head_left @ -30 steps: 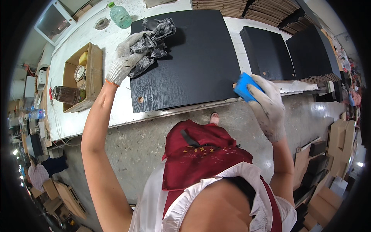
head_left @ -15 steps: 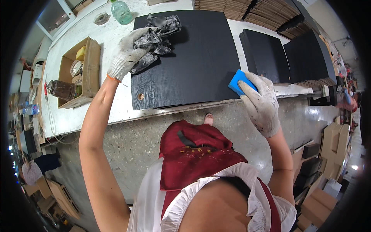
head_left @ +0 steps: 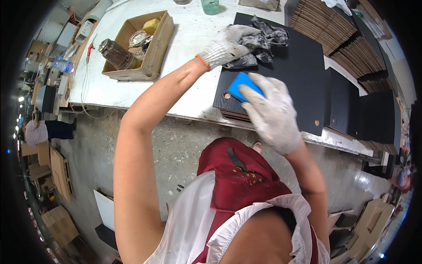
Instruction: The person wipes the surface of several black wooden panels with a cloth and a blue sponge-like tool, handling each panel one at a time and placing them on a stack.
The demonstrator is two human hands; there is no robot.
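A dark wood-grained panel (head_left: 299, 75) lies on top of a stack at the near edge of the white table. My left hand (head_left: 226, 46), in a stained white knit glove, is closed on a crumpled grey-black rag (head_left: 270, 37) that rests on the panel's far left part. In my right hand (head_left: 274, 110), gloved likewise, is a blue sponge-like block (head_left: 241, 84). The block is over the panel's near left corner, beside a small round hole (head_left: 227, 96). Fingers cover part of the block, so whether it presses on the surface is hard to tell.
To the left, a cardboard box (head_left: 163, 39) holds a brown jar (head_left: 115, 53) and a yellow sponge (head_left: 152, 25). A green plastic bottle (head_left: 210, 6) stands at the back. More black panels (head_left: 340, 103) are stacked at right. Another person (head_left: 37, 132) is far left.
My right hand has carried the blue block leftward across the panel, from its near right edge to the near left corner. My left hand still grips the rag. The view has shifted left.
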